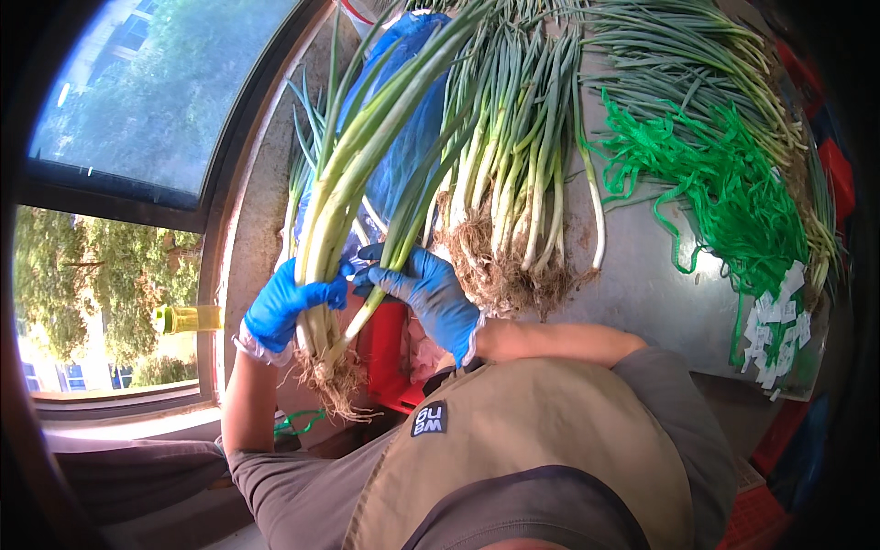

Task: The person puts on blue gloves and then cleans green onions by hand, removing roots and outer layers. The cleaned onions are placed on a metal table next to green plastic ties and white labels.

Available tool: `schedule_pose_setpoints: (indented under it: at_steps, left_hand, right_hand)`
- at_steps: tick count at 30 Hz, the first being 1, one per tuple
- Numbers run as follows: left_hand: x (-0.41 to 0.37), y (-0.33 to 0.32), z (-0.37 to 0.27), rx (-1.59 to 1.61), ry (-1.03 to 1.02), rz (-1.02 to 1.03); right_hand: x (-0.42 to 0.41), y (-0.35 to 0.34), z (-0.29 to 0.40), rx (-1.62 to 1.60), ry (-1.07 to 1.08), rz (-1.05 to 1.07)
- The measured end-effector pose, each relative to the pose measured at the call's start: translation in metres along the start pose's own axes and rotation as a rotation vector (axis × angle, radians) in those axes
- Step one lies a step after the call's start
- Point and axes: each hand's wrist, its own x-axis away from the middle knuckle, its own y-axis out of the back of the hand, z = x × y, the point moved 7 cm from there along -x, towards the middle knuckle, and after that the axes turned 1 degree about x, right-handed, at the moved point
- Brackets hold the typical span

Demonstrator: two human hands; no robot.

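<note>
My left hand (289, 306), in a blue glove, grips a bunch of thick green onions (330, 199) around the white stems. Their tangled roots (333, 385) hang below the fist, and the leaves reach up and away. My right hand (436, 295), in a soiled blue glove, pinches one thinner green onion (395, 251) between thumb and fingers, right beside the bunch. The lower end of that stalk slants down to the bunch's roots. Just right of this hand, a row of rooted green onions (512, 158) lies on the metal table (639, 275).
A blue plastic bag (405, 144) lies behind the held bunch. Green ties (729, 185) with white tags (777, 330) are heaped at right, below more onions (687, 48). A red crate (392, 364) is under my hands. On the window side stands a yellow bottle (185, 320).
</note>
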Motion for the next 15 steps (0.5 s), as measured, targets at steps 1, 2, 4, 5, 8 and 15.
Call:
schedule_pose_setpoints:
  at_steps: [1, 2, 4, 5, 8, 15]
  left_hand:
    - [0.006, -0.002, -0.009, 0.042, -0.061, 0.012]
    - [0.009, 0.0, -0.015, -0.023, -0.072, 0.008]
    - [0.009, 0.002, -0.021, -0.03, -0.109, -0.002]
    - [0.006, 0.001, -0.025, -0.03, -0.125, -0.009]
    - [-0.028, -0.019, -0.032, -0.071, -0.194, -0.136]
    - [-0.178, -0.112, 0.035, 0.271, -0.266, -0.049]
  right_hand:
    - [0.0, -0.005, 0.008, 0.031, 0.026, 0.02]
    - [0.0, -0.009, 0.016, 0.06, 0.054, 0.037]
    - [0.001, -0.018, 0.032, 0.093, 0.1, 0.047]
    - [-0.001, -0.019, 0.041, 0.094, 0.126, 0.036]
    - [-0.014, -0.002, 0.067, 0.15, 0.165, 0.058]
    - [-0.03, 0.151, 0.126, 0.332, 0.218, -0.383]
